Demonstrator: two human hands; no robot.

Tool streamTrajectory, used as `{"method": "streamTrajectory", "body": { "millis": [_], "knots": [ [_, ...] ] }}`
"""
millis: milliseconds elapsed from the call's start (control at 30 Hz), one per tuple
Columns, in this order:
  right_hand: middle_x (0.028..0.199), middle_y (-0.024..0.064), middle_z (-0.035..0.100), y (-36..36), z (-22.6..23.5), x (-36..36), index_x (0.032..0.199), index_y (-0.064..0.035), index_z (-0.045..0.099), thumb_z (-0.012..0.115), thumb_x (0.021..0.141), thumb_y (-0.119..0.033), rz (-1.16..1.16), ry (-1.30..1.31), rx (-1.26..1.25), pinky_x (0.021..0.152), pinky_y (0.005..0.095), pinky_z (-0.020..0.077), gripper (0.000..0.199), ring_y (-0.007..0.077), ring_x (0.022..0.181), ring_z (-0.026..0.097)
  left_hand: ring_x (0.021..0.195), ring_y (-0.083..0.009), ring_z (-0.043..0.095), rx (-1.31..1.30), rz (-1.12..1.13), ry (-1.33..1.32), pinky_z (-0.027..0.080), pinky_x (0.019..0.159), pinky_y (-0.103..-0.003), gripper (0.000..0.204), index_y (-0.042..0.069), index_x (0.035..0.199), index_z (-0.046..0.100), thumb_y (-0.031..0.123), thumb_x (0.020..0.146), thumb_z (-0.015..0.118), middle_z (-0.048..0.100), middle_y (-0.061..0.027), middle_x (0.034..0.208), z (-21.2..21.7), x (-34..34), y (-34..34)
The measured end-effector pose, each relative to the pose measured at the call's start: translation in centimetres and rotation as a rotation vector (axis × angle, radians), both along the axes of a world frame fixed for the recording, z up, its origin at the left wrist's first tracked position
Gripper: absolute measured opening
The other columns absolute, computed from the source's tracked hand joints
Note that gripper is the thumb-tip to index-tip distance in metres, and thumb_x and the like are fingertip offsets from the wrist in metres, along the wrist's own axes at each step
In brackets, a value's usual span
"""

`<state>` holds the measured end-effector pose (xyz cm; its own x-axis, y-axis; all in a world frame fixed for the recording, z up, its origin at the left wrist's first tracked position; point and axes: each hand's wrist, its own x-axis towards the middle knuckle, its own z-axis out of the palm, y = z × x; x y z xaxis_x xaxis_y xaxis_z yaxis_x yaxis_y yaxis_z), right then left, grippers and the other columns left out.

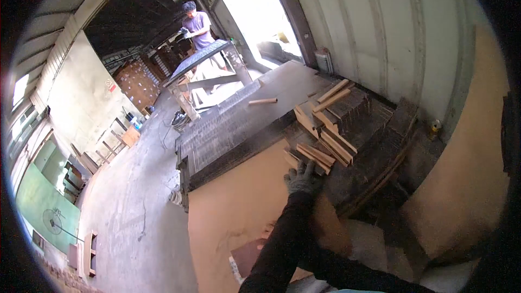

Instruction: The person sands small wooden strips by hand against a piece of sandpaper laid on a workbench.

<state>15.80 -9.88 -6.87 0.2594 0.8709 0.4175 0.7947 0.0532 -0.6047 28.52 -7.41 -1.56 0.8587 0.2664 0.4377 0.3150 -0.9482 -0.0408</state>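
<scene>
lays the left hand [301,180], gloved in grey, against the near ends of a group of wooden strips [317,155], with fingers loosely spread, seemingly touching rather than pinching. shows a dark right sleeve [358,271] crossing low behind the left forearm [279,233]; cannot make out the right hand well enough to tell its state.

has the wooden strips bunched on a dark layered stack [374,144], some lying side by side, some crossed over others, beside a dark-topped table [217,133]. leaves one loose strip [263,101] on the table, well apart from the bunch. has a tan sheet [233,206] spread nearer the body, under the left forearm.

could set the crossed strips sliding by pushing on the near ends alone, given the uneven way of lying. could scatter the bunch by lifting from underneath a crossing piece. could lose a strip over the stack's edge with too light a hold, or drag the tan sheet askew by leaning a forearm on it.
</scene>
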Motion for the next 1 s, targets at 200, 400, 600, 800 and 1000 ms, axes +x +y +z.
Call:
{"method": "streamTrajectory", "body": {
  "millis": [200, 400, 600, 800, 1000],
  "knots": [
    [0.107, 0.0103, 0.061, -0.5, -1.2, 0.8, 0.107, -0.0159, 0.066, 0.06, 0.078, -0.037, -0.048, 0.074, 0.092, 0.093, 0.0456, 0.0405, 0.036, 0.0288, 0.108, 0.053, 0.09, -0.0338, 0.059, 0.012, -0.15, 0.215, 0.048, 0.076, -0.043, 0.036, 0.013, 0.126, 0.044, 0.021, 0.091, 0.047, 0.056, -0.0181, 0.112, 0.2, -3.2, 6.5],
    [0.108, 0.0113, 0.061, 0.9, -3.6, -0.5, 0.106, -0.0139, 0.065, 0.059, 0.079, -0.035, -0.066, 0.212, 0.142, 0.093, 0.0463, 0.0407, 0.035, 0.0291, 0.109, 0.053, 0.122, -0.0337, 0.045, 0.266, -0.081, 0.357, 0.04, 0.1, -0.038, 0.06, 0.014, 0.144, 0.03, 0.013, 0.089, 0.053, 0.042, -0.0149, 0.14, 0.9, -7.9, 13.8],
    [0.109, 0.0075, 0.06, -1.4, 2.2, 0.8, 0.093, -0.0152, 0.067, 0.061, 0.076, -0.032, 0.07, 0.039, -0.092, 0.097, 0.0461, 0.0383, 0.025, 0.0285, 0.112, 0.051, 0.079, -0.0216, 0.06, -0.916, 0.373, 0.008, 0.05, 0.066, -0.037, 0.056, 0.009, 0.134, 0.048, 0.028, 0.084, 0.066, 0.063, -0.0133, 0.102, 2.2, -12.3, 16.4],
    [0.102, 0.008, 0.062, -1.4, 3.5, 0.4, 0.091, -0.0162, 0.068, 0.064, 0.074, -0.037, -0.027, -0.099, -0.169, 0.093, 0.0454, 0.0397, 0.027, 0.031, 0.103, 0.053, 0.057, -0.0191, 0.055, -1.666, 0.533, -0.184, 0.046, 0.049, -0.032, 0.043, 0.008, 0.117, 0.06, 0.037, 0.085, 0.064, 0.061, -0.0085, 0.078, 6.9, -18.0, 14.3],
    [0.109, 0.0097, 0.059, -1.3, 3.3, 0.5, 0.102, -0.0135, 0.067, 0.066, 0.077, -0.043, -0.022, -0.008, -0.151, 0.101, 0.0495, 0.0335, 0.039, 0.0321, 0.112, 0.049, 0.075, -0.0268, 0.063, -0.866, 0.382, 0.112, 0.05, 0.068, -0.04, 0.038, 0.007, 0.118, 0.058, 0.033, 0.09, 0.056, 0.065, -0.0125, 0.081, 6.7, -29.3, 7.6]
  ]
}}
